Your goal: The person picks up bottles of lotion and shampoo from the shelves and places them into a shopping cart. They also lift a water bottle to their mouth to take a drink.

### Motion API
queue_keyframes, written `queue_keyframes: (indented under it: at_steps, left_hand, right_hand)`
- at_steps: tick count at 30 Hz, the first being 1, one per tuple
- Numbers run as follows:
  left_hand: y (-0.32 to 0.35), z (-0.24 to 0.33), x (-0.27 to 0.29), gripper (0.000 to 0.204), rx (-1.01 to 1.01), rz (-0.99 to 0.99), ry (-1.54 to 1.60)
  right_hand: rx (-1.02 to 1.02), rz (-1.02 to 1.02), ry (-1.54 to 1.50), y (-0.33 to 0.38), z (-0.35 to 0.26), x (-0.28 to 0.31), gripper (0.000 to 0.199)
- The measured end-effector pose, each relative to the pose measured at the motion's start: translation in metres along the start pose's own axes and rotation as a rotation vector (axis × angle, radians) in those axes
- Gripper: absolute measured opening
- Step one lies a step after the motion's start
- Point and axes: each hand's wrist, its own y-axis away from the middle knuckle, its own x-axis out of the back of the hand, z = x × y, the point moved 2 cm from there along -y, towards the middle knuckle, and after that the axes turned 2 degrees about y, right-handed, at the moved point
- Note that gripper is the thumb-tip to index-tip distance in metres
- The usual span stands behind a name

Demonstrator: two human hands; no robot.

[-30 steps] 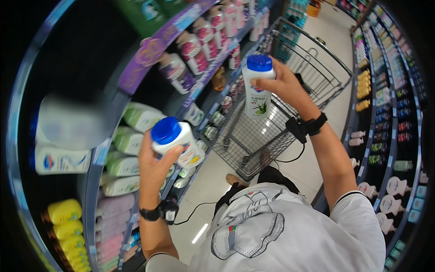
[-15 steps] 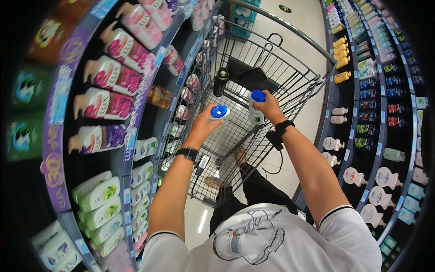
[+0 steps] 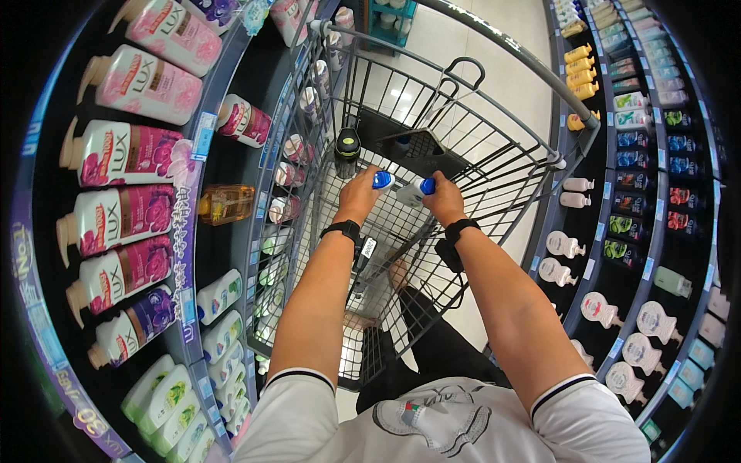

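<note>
Both my arms reach forward over a wire shopping cart (image 3: 532,148). My left hand (image 3: 358,201) is closed around a white bottle (image 3: 384,180) with a blue cap. A second white bottle with a blue cap (image 3: 427,186) is gripped in my right hand (image 3: 445,202), a short way to the right of the first. Both bottles are tilted inward within the cart's wire walls. Whether their bases touch the cart's bottom I cannot tell. Just beyond my left hand a black bottle (image 3: 347,150) stands in the cart.
A dark flat panel (image 3: 434,153) lies in the cart beyond my hands. Shelves with pink pump bottles (image 3: 143,148) and green-and-white bottles (image 3: 176,409) line the left side. More pump bottles (image 3: 600,309) fill the right shelves. The cart's handlebar (image 3: 494,42) spans the far side.
Both hands have moved down into the cart and closer together, each still holding its bottle. The bottles now tilt more. My view has shifted, bringing the left shelf closer.
</note>
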Motion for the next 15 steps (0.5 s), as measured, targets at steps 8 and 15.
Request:
queue_keyframes:
  at_steps: [8, 15]
  left_hand:
    - [-0.021, -0.008, -0.004, 0.048, 0.017, -0.066, -0.179]
    - [-0.007, 0.003, 0.006, 0.058, 0.101, 0.029, -0.200]
  right_hand:
    - [-0.130, -0.100, 0.172, -0.015, 0.022, -0.029, 0.045]
    - [-0.211, -0.132, 0.113, -0.015, 0.019, -0.031, 0.065]
